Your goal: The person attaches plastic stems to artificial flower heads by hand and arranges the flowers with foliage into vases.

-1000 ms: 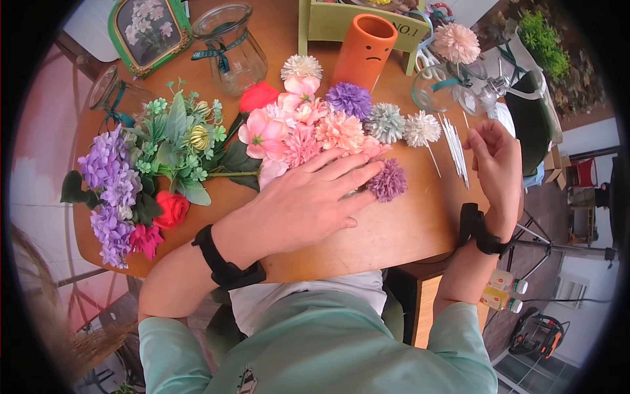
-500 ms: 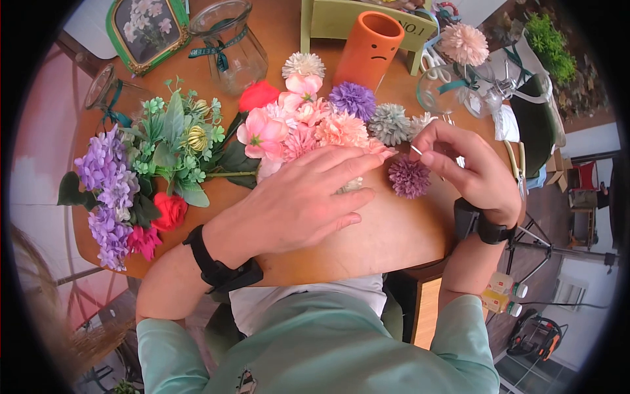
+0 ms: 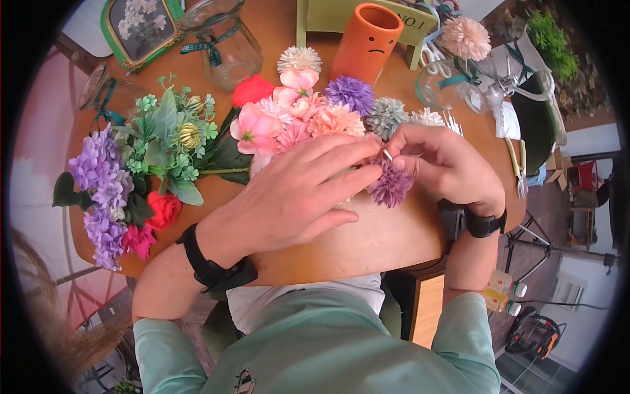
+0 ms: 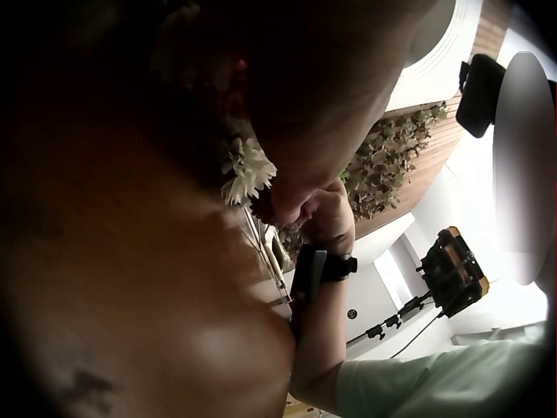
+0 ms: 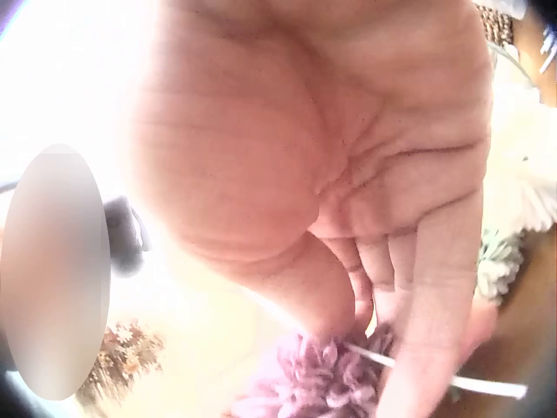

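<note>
My right hand (image 3: 446, 164) pinches a thin white stick (image 3: 388, 155) between thumb and fingers. Right below it is a purple pompom flower (image 3: 392, 185), its petals against the thumb tip in the right wrist view. My left hand (image 3: 289, 184) reaches over the pink flowers (image 3: 257, 128) with fairly straight fingers, fingertips right at the purple flower. The palm side and whatever lies under it are hidden. Beyond the hands are an orange pompom flower (image 3: 336, 121), a violet one (image 3: 350, 96) and a grey-green one (image 3: 386, 117).
Purple hydrangeas (image 3: 108, 177) and green foliage (image 3: 164, 144) lie at the left. Behind stand a glass vase (image 3: 226, 56), an orange cup with a frowning face (image 3: 365, 46) and a green wooden stand (image 3: 321, 18). Pliers (image 3: 517, 164) lie near the right edge.
My right hand took up the white stick from the right and carried it left to my left fingertips. The purple flower shifted right, then back left. The left hand stays nearly in place.
</note>
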Motion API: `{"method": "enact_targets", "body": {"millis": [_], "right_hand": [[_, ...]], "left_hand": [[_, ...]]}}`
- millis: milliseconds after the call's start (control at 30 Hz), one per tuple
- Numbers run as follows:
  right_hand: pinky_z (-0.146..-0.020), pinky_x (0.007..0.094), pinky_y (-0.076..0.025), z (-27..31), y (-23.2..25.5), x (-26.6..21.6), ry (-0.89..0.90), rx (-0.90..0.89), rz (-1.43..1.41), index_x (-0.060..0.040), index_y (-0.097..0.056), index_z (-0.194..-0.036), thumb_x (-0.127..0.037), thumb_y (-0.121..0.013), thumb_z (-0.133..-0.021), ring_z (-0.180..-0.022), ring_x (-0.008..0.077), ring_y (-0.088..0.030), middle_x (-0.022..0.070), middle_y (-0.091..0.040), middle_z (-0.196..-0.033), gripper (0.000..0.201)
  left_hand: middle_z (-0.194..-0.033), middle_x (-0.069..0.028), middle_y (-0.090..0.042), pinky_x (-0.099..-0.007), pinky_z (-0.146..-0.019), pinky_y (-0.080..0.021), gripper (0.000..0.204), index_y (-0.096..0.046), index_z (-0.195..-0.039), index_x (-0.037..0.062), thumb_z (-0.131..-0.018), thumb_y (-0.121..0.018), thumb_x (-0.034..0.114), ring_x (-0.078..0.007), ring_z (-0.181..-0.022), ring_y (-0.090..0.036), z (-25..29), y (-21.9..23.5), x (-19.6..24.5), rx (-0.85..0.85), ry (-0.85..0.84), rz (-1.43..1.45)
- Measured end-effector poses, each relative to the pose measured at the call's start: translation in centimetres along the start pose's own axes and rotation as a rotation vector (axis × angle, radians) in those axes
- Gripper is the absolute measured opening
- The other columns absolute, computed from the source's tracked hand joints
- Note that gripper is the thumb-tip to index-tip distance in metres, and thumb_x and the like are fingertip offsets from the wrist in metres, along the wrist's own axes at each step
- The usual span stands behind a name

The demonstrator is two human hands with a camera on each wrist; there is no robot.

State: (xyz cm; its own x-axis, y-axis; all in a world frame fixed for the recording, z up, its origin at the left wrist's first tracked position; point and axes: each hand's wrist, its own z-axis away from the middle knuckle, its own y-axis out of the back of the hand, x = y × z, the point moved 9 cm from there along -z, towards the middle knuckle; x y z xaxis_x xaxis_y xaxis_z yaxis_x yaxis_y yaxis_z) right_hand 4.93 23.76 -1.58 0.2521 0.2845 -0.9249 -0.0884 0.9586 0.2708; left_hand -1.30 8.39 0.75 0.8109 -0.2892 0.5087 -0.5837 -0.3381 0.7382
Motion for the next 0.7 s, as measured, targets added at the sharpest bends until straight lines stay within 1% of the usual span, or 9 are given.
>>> {"method": "enact_targets", "body": {"millis": [100, 267, 367, 433, 500, 567, 600, 667, 700], "right_hand": [[-0.079, 0.0241, -0.052, -0.7, -0.7, -1.2, 0.109, 0.069, -0.18, 0.0016, -0.062, -0.11, -0.006, -0.064, -0.106, -0.089, 0.006, -0.062, -0.0004, -0.069, -0.098, 0.009], [-0.078, 0.0241, -0.055, -2.0, -2.8, -1.5, 0.154, 0.051, -0.364, 0.0015, -0.063, -0.112, -0.007, -0.063, -0.107, -0.092, 0.0063, -0.065, 0.0007, -0.069, -0.102, 0.01], [-0.071, 0.025, -0.058, -2.8, -3.1, -1.6, 0.154, 0.068, -0.459, 0.0001, -0.063, -0.113, -0.011, -0.062, -0.108, -0.091, 0.0082, -0.067, 0.0039, -0.071, -0.106, 0.013], [-0.063, 0.0262, -0.06, -3.1, -2.2, -1.6, 0.114, 0.252, -0.553, -0.0009, -0.062, -0.114, -0.014, -0.059, -0.109, -0.079, 0.0107, -0.069, 0.0077, -0.074, -0.106, 0.014], [-0.061, 0.0254, -0.059, -2.7, -1.4, -1.8, 0.158, 0.307, -0.515, -0.0007, -0.062, -0.113, -0.015, -0.058, -0.109, -0.073, 0.011, -0.067, 0.0092, -0.075, -0.103, 0.015], [-0.056, 0.0224, -0.053, -2.2, -0.4, -1.8, 0.215, 0.374, -0.479, 0.0, -0.065, -0.11, -0.011, -0.06, -0.108, -0.063, 0.0089, -0.064, 0.0096, -0.075, -0.093, 0.013], [-0.056, 0.0224, -0.053, -2.1, -0.8, -1.9, 0.222, 0.373, -0.478, 0.0, -0.065, -0.11, -0.011, -0.06, -0.108, -0.063, 0.0089, -0.064, 0.0096, -0.075, -0.093, 0.013], [-0.055, 0.0202, -0.049, -1.8, -2.7, -2.6, 0.267, 0.303, -0.38, 0.0014, -0.068, -0.11, -0.007, -0.065, -0.104, -0.065, 0.005, -0.063, 0.0067, -0.075, -0.09, 0.01], [-0.056, 0.0188, -0.045, -1.9, -3.5, -2.6, 0.3, 0.335, -0.294, 0.0027, -0.07, -0.109, -0.004, -0.07, -0.101, -0.066, 0.0012, -0.06, 0.0025, -0.073, -0.088, 0.01]], "left_hand": [[-0.144, -0.0129, -0.061, -0.0478, -0.106, -0.05, 0.066, -0.063, -0.135, 0.004, -0.076, -0.088, 0.015, -0.0357, -0.126, -0.06, 0.2, 0.7, 0.0, 0.069, -0.001, -0.019], [-0.12, -0.0093, -0.071, -0.0427, -0.093, -0.054, 0.067, -0.064, -0.134, 0.0058, -0.072, -0.089, 0.008, -0.0325, -0.107, -0.066, 0.4, 2.8, -0.4, 0.275, 0.018, 0.063], [-0.116, -0.011, -0.071, -0.0396, -0.089, -0.054, 0.061, -0.066, -0.13, 0.0055, -0.073, -0.087, 0.005, -0.0312, -0.101, -0.067, 0.7, 2.9, -0.6, 0.203, 0.026, -0.097], [-0.114, -0.0102, -0.07, -0.0384, -0.085, -0.055, 0.057, -0.064, -0.129, 0.0042, -0.077, -0.086, 0.003, -0.028, -0.099, -0.068, 0.7, 4.0, -0.8, 0.281, 0.032, -0.057], [-0.112, -0.0095, -0.07, -0.0371, -0.08, -0.056, 0.053, -0.061, -0.127, 0.0028, -0.08, -0.084, 0.002, -0.0249, -0.097, -0.069, 0.8, 4.8, -0.8, 0.357, 0.032, -0.016], [-0.116, -0.0098, -0.071, -0.0317, -0.088, -0.059, 0.041, -0.059, -0.127, -0.001, -0.09, -0.077, -0.004, -0.0174, -0.106, -0.071, 2.5, 5.8, -4.8, 0.683, 0.354, 0.589], [-0.116, -0.0098, -0.071, -0.0317, -0.088, -0.059, 0.041, -0.059, -0.127, -0.001, -0.09, -0.077, -0.004, -0.0174, -0.106, -0.071, 2.5, 6.0, -5.0, 0.684, 0.35, 0.583], [-0.122, -0.0117, -0.07, -0.0296, -0.099, -0.058, 0.037, -0.056, -0.129, -0.0038, -0.096, -0.072, -0.006, -0.0146, -0.114, -0.068, 2.4, 5.5, -6.7, 0.657, 0.412, 0.745], [-0.125, -0.0139, -0.07, -0.031, -0.099, -0.059, 0.039, -0.056, -0.131, -0.0047, -0.095, -0.072, -0.007, -0.0165, -0.114, -0.069, 2.2, 5.3, -6.8, 0.658, 0.4, 0.764]]}}
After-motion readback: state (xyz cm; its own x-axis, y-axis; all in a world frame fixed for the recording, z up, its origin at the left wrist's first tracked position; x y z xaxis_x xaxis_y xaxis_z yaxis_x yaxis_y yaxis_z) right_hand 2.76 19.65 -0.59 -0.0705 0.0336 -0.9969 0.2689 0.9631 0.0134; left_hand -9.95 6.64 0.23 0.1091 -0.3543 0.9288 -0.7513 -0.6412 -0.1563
